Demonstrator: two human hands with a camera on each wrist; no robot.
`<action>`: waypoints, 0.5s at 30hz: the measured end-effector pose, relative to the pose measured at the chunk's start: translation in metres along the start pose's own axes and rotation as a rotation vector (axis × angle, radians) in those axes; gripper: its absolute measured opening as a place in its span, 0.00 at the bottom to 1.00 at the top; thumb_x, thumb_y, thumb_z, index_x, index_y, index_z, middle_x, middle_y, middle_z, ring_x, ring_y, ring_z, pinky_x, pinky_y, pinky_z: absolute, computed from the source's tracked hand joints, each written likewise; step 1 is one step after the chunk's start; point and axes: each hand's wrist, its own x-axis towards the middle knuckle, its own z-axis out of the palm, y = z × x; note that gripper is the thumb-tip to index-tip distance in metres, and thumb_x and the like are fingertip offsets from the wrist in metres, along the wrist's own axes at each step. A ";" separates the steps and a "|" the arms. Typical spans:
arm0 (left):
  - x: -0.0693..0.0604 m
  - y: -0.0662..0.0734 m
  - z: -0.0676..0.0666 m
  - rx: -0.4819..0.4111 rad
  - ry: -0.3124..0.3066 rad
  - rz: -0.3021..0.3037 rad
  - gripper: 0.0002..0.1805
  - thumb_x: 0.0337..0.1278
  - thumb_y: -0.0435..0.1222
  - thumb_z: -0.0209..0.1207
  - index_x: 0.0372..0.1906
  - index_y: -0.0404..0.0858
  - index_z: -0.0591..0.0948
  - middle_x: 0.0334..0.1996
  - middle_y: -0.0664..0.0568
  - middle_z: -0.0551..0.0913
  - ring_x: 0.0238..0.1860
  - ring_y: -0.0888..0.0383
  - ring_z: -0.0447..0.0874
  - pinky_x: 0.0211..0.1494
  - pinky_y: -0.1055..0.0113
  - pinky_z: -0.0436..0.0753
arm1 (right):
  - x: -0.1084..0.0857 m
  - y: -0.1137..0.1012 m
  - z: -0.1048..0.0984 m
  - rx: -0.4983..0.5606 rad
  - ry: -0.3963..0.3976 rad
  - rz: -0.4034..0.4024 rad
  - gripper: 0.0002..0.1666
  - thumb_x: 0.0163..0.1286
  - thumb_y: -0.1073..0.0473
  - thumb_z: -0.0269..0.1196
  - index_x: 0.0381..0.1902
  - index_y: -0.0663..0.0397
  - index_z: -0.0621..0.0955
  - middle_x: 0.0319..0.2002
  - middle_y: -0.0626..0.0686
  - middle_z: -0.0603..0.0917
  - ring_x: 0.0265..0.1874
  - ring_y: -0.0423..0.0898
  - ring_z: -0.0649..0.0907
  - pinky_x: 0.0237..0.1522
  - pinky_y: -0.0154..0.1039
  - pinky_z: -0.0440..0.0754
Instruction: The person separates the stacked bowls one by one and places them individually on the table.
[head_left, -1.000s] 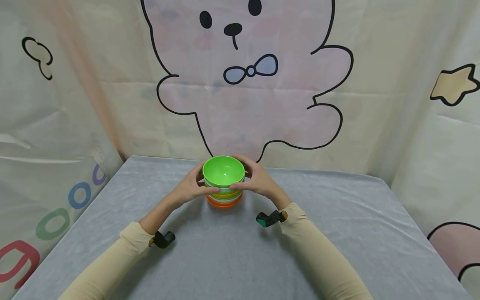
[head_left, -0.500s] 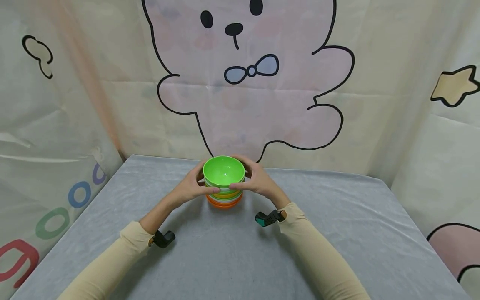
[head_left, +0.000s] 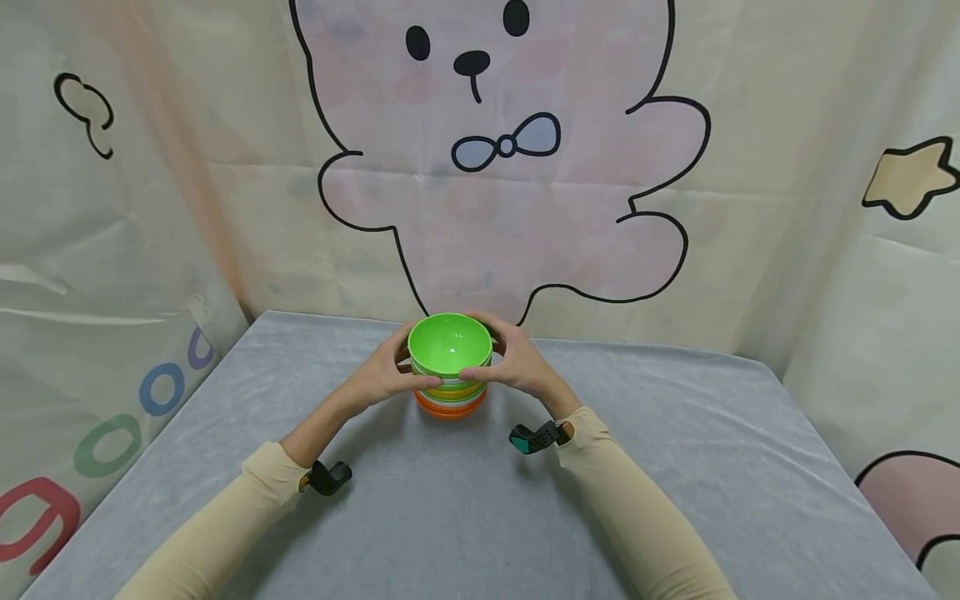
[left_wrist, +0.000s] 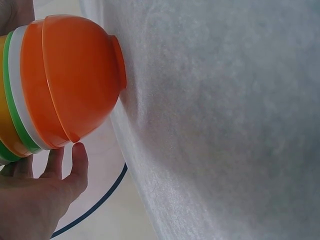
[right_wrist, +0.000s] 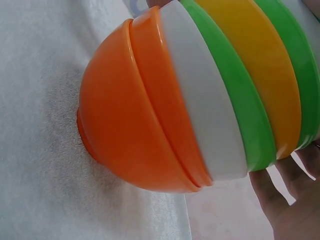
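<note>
The person's left grip (head_left: 382,373) and right grip (head_left: 517,364) hold a bowl stack (head_left: 452,392), green uppermost, orange lowest, on the grey-covered counter (head_left: 435,517).

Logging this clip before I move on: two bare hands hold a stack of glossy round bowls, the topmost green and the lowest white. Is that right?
Not quite: the lowest glossy round bowl is orange, not white, as the right wrist view shows. The rest stands: left hand and right hand hold the stack of bowls, topmost bowl green.
</note>
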 end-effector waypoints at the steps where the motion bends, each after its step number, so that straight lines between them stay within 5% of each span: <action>1: 0.000 0.000 0.000 -0.001 0.000 -0.001 0.48 0.56 0.33 0.73 0.78 0.45 0.60 0.69 0.46 0.67 0.69 0.46 0.68 0.66 0.49 0.72 | 0.000 0.000 0.000 -0.002 0.002 -0.002 0.46 0.58 0.67 0.76 0.71 0.72 0.68 0.64 0.65 0.74 0.58 0.57 0.77 0.62 0.59 0.73; 15: 0.001 0.001 0.000 0.005 0.002 -0.001 0.48 0.56 0.33 0.73 0.78 0.46 0.61 0.69 0.47 0.67 0.68 0.46 0.69 0.66 0.44 0.71 | 0.001 -0.003 0.000 -0.024 0.032 -0.027 0.47 0.55 0.72 0.76 0.70 0.73 0.68 0.64 0.66 0.75 0.59 0.60 0.77 0.63 0.58 0.72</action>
